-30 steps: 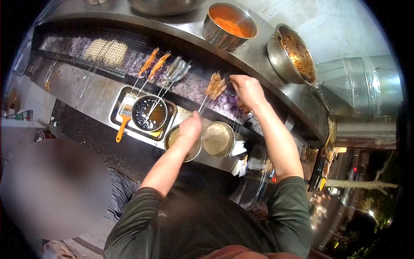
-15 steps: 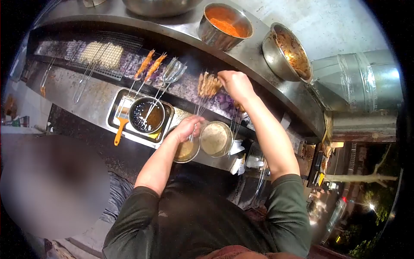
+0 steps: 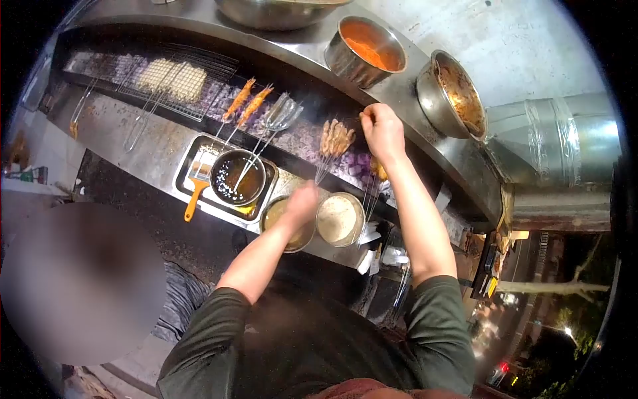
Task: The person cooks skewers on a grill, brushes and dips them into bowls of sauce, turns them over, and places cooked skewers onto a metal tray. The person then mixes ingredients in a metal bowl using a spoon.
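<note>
Fanning the meat skewers (image 3: 335,141) evenly over the coals (image 3: 296,143), just above the centre of the frame, should let each piece catch similar heat. The blurred left hand (image 3: 304,203), below them, is closed around their lower ends; a firm but rolling hold there would suit turning the bunch without crossing the sticks. At upper right of centre, the right hand (image 3: 385,135) is beside the meat, thumb and fingers pinched together; whether anything lies between them, I cannot tell. Keeping those fingers off the hot meat and high enough above the coals seems wise. Under the left hand lies one bowl (image 3: 292,251), with a pale-filled bowl (image 3: 362,216) beside it. Farther left, a brush (image 3: 194,199) rests on a tray (image 3: 178,178), while two orange skewers (image 3: 255,105) lie at upper left, clear of the bunch.
</note>
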The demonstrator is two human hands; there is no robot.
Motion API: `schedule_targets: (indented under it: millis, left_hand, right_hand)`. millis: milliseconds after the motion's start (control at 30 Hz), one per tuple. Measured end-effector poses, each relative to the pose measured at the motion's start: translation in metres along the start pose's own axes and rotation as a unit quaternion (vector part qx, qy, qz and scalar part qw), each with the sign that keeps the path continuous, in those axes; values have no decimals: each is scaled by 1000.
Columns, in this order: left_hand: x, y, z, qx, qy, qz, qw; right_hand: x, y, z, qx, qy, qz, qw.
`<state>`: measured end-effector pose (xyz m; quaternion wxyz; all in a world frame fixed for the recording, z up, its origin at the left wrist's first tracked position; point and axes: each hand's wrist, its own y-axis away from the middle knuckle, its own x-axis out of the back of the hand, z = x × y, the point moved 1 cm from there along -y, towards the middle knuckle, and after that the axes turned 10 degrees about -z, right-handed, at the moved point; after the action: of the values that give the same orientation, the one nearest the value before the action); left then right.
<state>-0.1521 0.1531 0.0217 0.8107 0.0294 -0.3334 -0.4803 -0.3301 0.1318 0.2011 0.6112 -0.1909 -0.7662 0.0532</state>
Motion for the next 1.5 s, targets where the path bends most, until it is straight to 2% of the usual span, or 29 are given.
schedule_targets:
  millis: [33, 67, 100, 133, 167, 200, 233, 300, 333, 433, 467, 500, 567, 633, 667, 700, 767, 900, 967, 1000, 1033, 1133, 1200, 1233, 1267, 1300, 1367, 1433, 1500]
  left_hand:
    - [-5, -2, -4, -16, 16, -3, 1000]
    - [-17, -6, -14, -88, 8, 75, 993]
    - [-16, -7, -18, -78, 244, -31, 966]
    - [-14, -8, -22, -59, 464, -134, 873]
    - [-14, -8, -24, -35, 652, -229, 722]
    - [6, 11, -3, -27, 679, -220, 700]
    - [6, 10, -4, -7, 689, -216, 692]
    - [5, 4, -8, 31, 704, -213, 677]
    - [6, 1, -10, 31, 680, -235, 694]
    - [4, -2, -17, 15, 626, -219, 748]
    - [3, -3, -15, 26, 572, -220, 790]
    - [-2, -5, -15, 21, 595, -210, 776]
    - [0, 4, -4, 9, 561, -202, 803]
    - [-5, 14, 0, -10, 547, -188, 816]
    - [-8, 21, 4, -6, 535, -190, 823]
    - [-11, 30, 8, -1, 524, -188, 831]
    - [-12, 51, 20, 12, 478, -175, 861]
    - [-51, 72, 41, -15, 505, -168, 846]
    - [-78, 83, 62, -20, 504, -173, 846]
    - [-91, 86, 73, -26, 530, -189, 826]
    - [-106, 93, 91, -27, 531, -176, 829]
    - [-156, 107, 121, -41, 514, -168, 840]
    - [-184, 120, 139, -18, 487, -172, 856]
    - [-193, 127, 152, 1, 455, -170, 874]
    - [-205, 130, 155, 18, 457, -169, 873]
    - [-216, 131, 158, 31, 459, -177, 870]
    - [-232, 137, 172, 17, 447, -212, 869]
    - [-251, 134, 167, -4, 414, -229, 881]
    - [-262, 136, 182, 23, 403, -245, 881]
  right_hand:
    - [-1, 4, -1, 9, -3, -19, 1000]
    - [0, 7, -3, -8, 4, -64, 998]
    - [5, 7, -5, -19, -15, -29, 999]
    - [11, 5, -9, -27, -36, 4, 999]
    - [16, 3, -12, -36, -57, 38, 997]
    - [18, 4, -18, -63, -83, 48, 993]
    - [9, 9, -17, -113, -133, -29, 984]
    - [-13, 17, -12, 16, -63, -62, 996]
    - [-9, 21, -9, -125, -110, -152, 974]
    - [1, 38, -15, -71, 35, -73, 994]
    - [-1, 56, -16, -112, 6, -86, 990]
    - [-11, 78, -18, -156, -24, -96, 983]
    - [-25, 133, -21, -139, -40, -44, 989]
    - [-3, 190, -19, -231, -19, -29, 972]
    - [-2, 226, 1, -255, -61, 47, 964]
    - [3, 262, 21, -273, -106, 123, 948]
    - [38, 316, 34, -426, 37, 117, 897]
    - [82, 430, 90, -484, 63, 218, 845]
    - [82, 481, 118, -590, 50, 234, 771]
    - [76, 515, 141, -657, -6, 194, 728]
    - [76, 547, 161, -706, -100, 83, 697]
    - [42, 625, 192, -759, -173, -54, 625]
    - [7, 664, 197, -755, -154, -68, 633]
    - [8, 668, 196, -700, -264, -60, 661]
    - [-36, 700, 208, -672, -245, -2, 699]
    - [-53, 714, 214, -647, -257, -26, 717]
    - [-33, 689, 201, -691, -222, -91, 682]
    - [-51, 694, 207, -631, -283, -31, 722]
    - [-79, 698, 217, -667, -318, -29, 673]
